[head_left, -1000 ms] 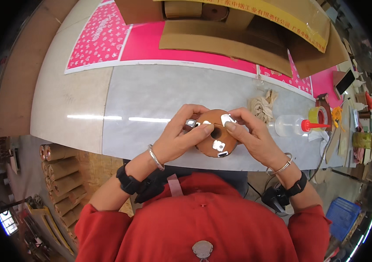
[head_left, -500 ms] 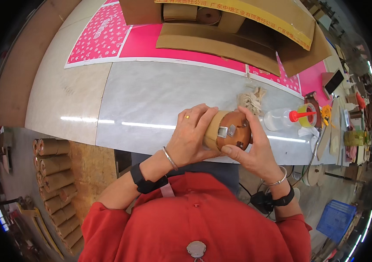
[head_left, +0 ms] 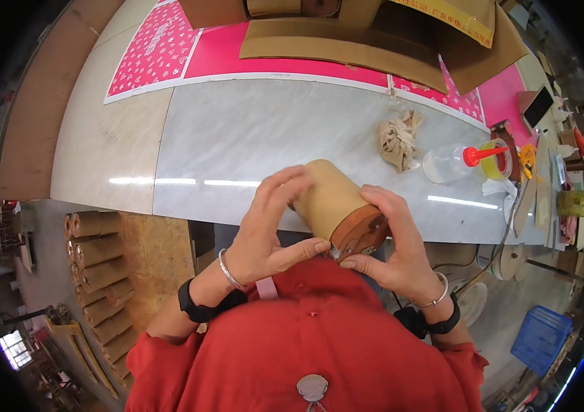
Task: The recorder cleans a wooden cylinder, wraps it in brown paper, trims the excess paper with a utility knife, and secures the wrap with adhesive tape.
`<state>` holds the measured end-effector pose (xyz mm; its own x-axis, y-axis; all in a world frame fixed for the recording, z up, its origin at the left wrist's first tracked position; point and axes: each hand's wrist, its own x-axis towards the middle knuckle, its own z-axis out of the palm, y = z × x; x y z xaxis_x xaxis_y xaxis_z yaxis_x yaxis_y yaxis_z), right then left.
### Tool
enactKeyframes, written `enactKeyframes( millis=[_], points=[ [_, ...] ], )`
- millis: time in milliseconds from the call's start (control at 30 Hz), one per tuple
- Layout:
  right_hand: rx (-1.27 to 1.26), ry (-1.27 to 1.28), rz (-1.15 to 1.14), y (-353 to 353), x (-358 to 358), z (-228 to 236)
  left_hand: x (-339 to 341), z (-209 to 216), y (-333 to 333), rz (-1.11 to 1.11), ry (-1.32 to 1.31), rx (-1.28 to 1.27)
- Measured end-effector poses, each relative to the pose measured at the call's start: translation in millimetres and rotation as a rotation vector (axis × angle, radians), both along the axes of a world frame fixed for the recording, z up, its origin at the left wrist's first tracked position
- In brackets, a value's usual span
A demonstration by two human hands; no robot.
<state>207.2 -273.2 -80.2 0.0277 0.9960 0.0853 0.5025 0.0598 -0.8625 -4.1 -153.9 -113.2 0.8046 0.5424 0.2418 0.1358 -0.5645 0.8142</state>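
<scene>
Head view: my right hand (head_left: 402,240) is gripping the reddish-brown end (head_left: 354,230) of a cylinder (head_left: 330,196), its thumb below and its fingers curling over the upper edge. My left hand (head_left: 254,240) is standing wide, its thumb tip reaching the end's lower rim; its fingers are blurring beside the tan wall, and I cannot tell whether they are touching it. The cylinder is slanting at the near edge of the grey table (head_left: 237,130), its brown end facing down toward my red shirt (head_left: 306,336). Its side is looking smooth and plain, while small metal and dark fittings are showing on the end. I am seeing no lettering on it. Beyond, yellow tape (head_left: 439,17) on the cardboard box (head_left: 340,55) is carrying red printed characters, and the pink sheet (head_left: 158,51) is showing white motifs.
</scene>
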Motion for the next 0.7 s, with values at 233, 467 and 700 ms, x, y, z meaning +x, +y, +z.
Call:
enactKeyframes(
  millis=[233,467,700],
  points=[
    [0.063,-0.026,0.046,-10.4,2.2,-11.0,-0.5,-26.7,-8.5,0.179,-0.129,-0.664],
    [-0.106,0.73,-0.101,-25.2,16.0,-45.3,12.1,-4.8,-2.1,0.23,-0.173,-1.035],
    [-0.143,0.789,-0.175,-14.6,3.2,-49.5,10.3,-2.2,-4.7,0.244,-0.216,-1.004]
  ],
)
